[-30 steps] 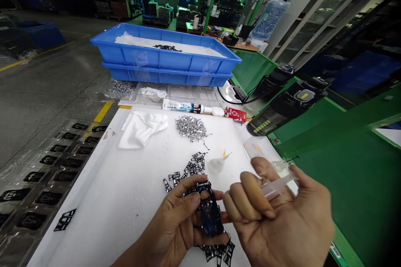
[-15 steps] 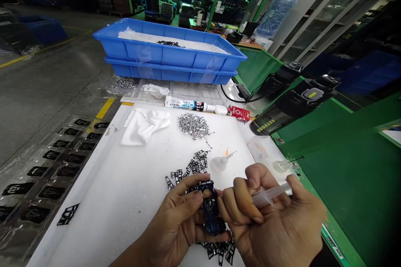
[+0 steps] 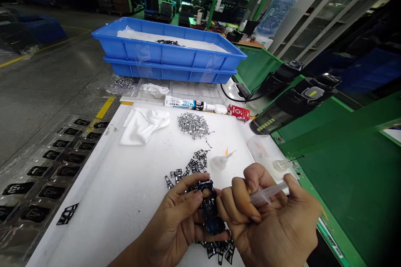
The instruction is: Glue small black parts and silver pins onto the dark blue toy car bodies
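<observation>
My left hand (image 3: 178,212) grips a dark blue-black moulded part (image 3: 210,208) with a round opening near its top, fingers along its edges. Close against the part's right side, my right hand (image 3: 266,212) is closed around a clear plastic syringe (image 3: 266,195), thumb at the plunger end. The syringe's tip is hidden behind my fingers. Below and behind my hands lie small black frame-shaped pieces (image 3: 196,164). A small translucent bottle (image 3: 219,162) with a thin nozzle and an orange tip is just beyond them.
A pile of small silvery metal pieces (image 3: 193,125) and a white cloth (image 3: 144,125) lie farther back. Stacked blue bins (image 3: 169,64) stand behind a glue tube (image 3: 181,103) and red packet (image 3: 238,112). Black bottles (image 3: 282,104) are at right; clear trays (image 3: 56,171) with black parts at left.
My right hand with the syringe has shifted very slightly left and tightened a little. My left hand and the part stay almost still.
</observation>
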The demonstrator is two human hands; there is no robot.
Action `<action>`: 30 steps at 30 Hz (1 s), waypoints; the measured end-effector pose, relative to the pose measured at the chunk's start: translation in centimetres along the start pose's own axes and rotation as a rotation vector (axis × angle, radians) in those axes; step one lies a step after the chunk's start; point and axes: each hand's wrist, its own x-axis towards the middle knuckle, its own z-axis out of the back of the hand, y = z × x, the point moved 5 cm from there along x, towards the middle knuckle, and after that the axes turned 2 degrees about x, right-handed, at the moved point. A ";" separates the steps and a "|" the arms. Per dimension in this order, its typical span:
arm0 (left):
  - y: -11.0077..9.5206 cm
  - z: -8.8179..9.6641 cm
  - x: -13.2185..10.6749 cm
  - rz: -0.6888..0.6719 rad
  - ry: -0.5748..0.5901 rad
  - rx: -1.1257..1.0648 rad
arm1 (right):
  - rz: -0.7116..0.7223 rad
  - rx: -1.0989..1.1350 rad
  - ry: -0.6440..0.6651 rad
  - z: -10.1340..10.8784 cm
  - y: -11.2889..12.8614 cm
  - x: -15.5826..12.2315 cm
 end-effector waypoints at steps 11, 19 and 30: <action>0.1 0.1 -0.1 0.006 0.004 0.007 | -0.009 0.002 -0.027 -0.1 -0.1 0.3; 0.1 0.1 0.0 -0.003 0.000 -0.004 | 0.020 -0.048 -0.080 -1.2 0.0 0.5; 0.1 0.2 0.0 0.001 0.002 0.006 | -0.009 0.010 -0.007 -0.2 -0.1 0.1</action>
